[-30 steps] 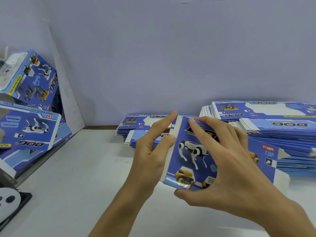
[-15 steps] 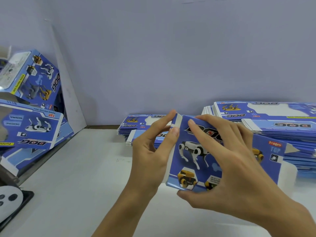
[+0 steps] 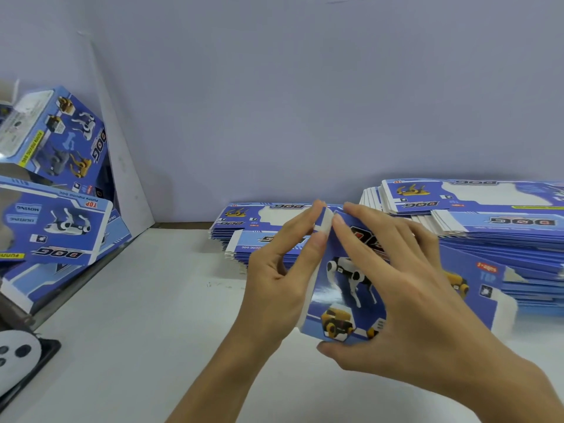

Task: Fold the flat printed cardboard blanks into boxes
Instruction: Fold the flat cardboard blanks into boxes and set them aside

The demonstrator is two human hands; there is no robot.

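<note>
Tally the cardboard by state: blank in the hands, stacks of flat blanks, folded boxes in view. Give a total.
Blank being folded, held by left hand and right hand: 1
Stacks of flat blanks: 2, back stack and right stack
Folded boxes at left: at least 2, upper box and lower box
Total: 5

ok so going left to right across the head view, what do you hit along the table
white speckled object at the left edge → folded boxes leaning in a pile → left hand → box being folded, held by both hands → right hand → tall stack of flat blanks at the right edge
</note>
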